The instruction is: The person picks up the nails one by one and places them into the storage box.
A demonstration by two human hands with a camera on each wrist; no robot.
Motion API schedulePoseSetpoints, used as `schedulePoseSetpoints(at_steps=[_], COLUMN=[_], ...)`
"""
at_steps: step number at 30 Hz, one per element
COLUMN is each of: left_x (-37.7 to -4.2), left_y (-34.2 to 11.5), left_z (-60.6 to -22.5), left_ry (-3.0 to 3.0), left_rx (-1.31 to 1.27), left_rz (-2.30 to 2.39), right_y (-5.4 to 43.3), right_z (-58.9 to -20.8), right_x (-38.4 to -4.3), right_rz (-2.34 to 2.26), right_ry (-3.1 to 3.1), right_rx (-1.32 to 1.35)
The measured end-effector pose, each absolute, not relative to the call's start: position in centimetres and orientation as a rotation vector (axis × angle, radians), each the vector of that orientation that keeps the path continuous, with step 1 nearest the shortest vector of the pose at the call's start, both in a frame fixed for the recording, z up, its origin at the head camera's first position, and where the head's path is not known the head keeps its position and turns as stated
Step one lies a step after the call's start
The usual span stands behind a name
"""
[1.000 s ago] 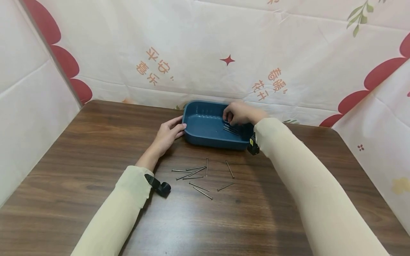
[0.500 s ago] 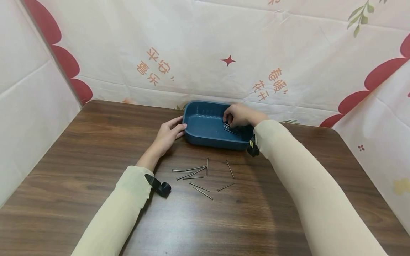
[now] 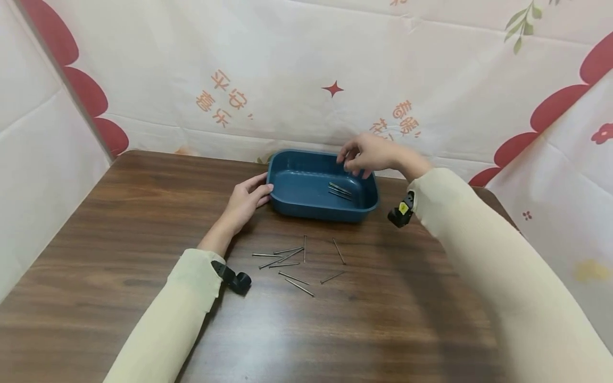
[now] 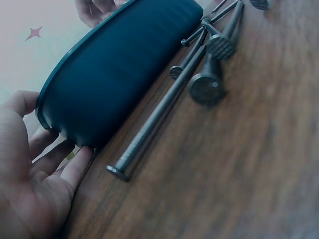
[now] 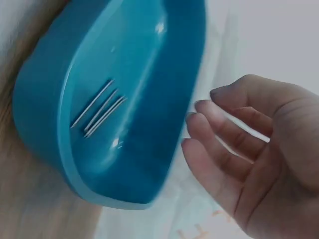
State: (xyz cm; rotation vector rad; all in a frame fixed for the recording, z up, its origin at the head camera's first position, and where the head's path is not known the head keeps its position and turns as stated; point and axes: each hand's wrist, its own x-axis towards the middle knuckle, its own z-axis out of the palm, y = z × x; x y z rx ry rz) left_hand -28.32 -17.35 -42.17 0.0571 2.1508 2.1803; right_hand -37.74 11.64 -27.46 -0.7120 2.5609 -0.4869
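Over the back right of a blue plastic tray, my right hand is raised with loosely bent fingers and holds nothing. In the right wrist view its fingertips are spread near the tray's rim. Inside the tray, several nails lie side by side toward the right end. My left hand holds the tray's left end, its thumb at the rim and its other fingers against the outer wall. In front of the tray, several loose nails are scattered on the wooden table, some crossing each other.
The dark wooden table runs back to a white printed cloth hanging close behind the tray. More cloth hangs on the right side. A small black camera is strapped to the right wrist, another black camera to the left.
My right hand has let go of the nails inside the tray and risen up and to the right. The left hand stays at the tray's end. The head view has shifted slightly.
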Motion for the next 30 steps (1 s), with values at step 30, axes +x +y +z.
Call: schedulePoseSetpoints(at_steps=[30], left_x=[-28.2], left_y=[-17.3], left_z=[-42.0], left_ry=[2.137], left_rx=[0.083], left_rz=[2.184], right_y=[13.6], right_z=[-29.2], right_x=[-25.1], right_rz=[-0.798], right_ry=[2.447], right_rx=[-0.883])
